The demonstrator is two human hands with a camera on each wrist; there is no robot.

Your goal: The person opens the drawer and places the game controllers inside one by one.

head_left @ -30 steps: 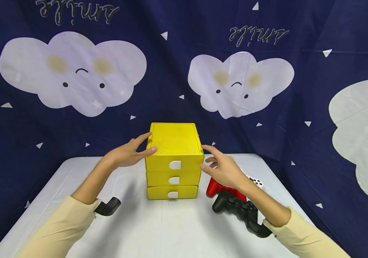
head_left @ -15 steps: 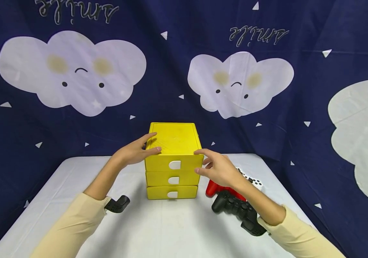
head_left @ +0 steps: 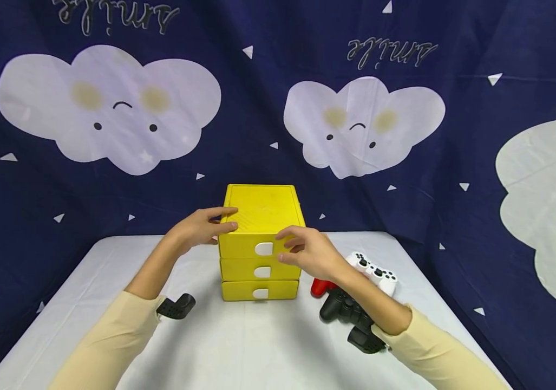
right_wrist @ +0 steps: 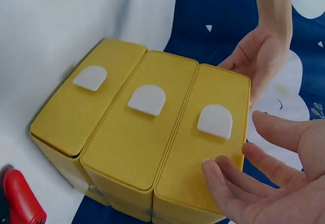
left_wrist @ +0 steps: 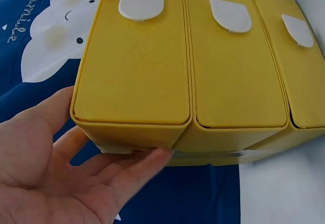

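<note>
A yellow three-drawer box [head_left: 265, 208] with white pull tabs stands upright on the table, its drawers pushed in. At its upper left edge is my left hand [head_left: 200, 226], two digits over the top and other fingers beside the left wall. The left wrist view shows these fingers [left_wrist: 132, 176] fairly straight along that side. My right hand [head_left: 313, 250], fingers loosely bent and holding nothing, hovers before the right part of the top drawer [right_wrist: 203, 168]. Its fingertips are a short way right of the top white tab [head_left: 264, 249].
Right of the box, game controllers lie close together: a white one [head_left: 380, 273], a black one [head_left: 333, 307] and a red one [head_left: 320, 287], partly hidden by my right arm. The white-covered table [head_left: 243, 341] ends at a dark blue cloud-print cloth [head_left: 253, 119] behind.
My right hand has moved left from the box's right side to the front of the top drawer. My left hand has shifted slightly right, onto the box's upper left edge.
</note>
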